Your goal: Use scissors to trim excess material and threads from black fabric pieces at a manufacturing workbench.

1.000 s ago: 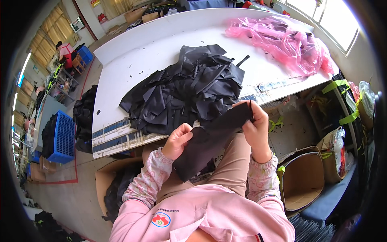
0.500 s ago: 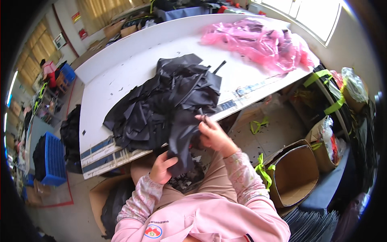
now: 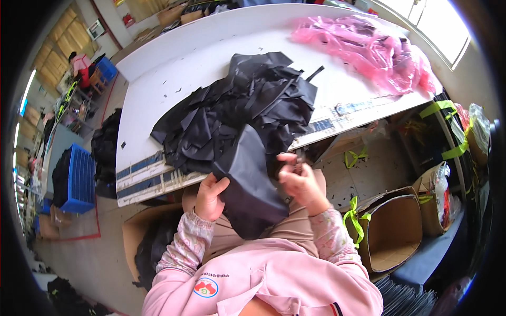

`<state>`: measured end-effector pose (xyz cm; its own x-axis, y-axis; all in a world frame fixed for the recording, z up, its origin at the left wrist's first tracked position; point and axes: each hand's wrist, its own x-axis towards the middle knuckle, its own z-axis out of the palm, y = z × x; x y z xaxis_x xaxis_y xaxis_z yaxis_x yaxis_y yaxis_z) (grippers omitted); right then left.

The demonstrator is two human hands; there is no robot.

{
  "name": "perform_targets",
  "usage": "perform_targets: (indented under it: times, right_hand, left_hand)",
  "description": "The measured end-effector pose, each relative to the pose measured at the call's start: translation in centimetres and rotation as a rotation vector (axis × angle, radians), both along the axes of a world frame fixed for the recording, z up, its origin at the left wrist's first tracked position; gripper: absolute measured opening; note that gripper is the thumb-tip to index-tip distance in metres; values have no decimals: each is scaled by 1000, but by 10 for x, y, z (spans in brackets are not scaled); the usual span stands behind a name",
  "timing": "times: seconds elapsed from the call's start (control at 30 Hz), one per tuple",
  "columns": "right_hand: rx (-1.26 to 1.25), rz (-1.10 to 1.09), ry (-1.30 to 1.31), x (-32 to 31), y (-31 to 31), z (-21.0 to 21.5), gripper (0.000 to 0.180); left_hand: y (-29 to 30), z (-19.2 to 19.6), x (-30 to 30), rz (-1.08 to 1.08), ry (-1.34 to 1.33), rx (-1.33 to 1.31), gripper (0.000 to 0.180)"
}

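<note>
Over my lap hangs a smooth black fabric piece point(image 3: 250, 184), pinched at its left edge between the thumb and fingers of my left hand point(image 3: 212, 197). Just right of the piece, apart from it, is my right hand point(image 3: 299, 181). Its fingers are curled around something small and dark, too blurred to name. A heap of black fabric pieces point(image 3: 237, 100) lies crumpled on the white table point(image 3: 158, 87) in front of me, reaching its near edge.
Pink plastic sheeting point(image 3: 369, 52) covers the table's far right. An open cardboard box point(image 3: 392, 231) with a yellow-green strip point(image 3: 356, 221) stands at my right. To the left are a cardboard box point(image 3: 134, 231) holding dark material and a blue crate point(image 3: 79, 179). Someone point(image 3: 81, 68) is far left.
The fabric piece has been spread out and now hangs wider over my lap. My right hand has come off it and moved slightly right; my left hand still grips its edge.
</note>
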<state>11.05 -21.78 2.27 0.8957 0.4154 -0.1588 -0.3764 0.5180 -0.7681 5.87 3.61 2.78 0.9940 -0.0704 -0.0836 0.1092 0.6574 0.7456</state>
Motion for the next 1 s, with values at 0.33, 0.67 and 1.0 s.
perform_targets:
  times: [0.33,0.67,1.0]
  right_hand:
    - [-320,59,-44,-2,15,-32,32]
    - [-55,-111,25,-12,20,-17,37]
    - [-690,-414,-410,-31,0,-20,20]
  left_hand:
    - [-1,7,-13,-90,-11,5,26]
    - [12,-6,-12,156,1,186,27]
    - [4,2,-9,342,-226,508,55]
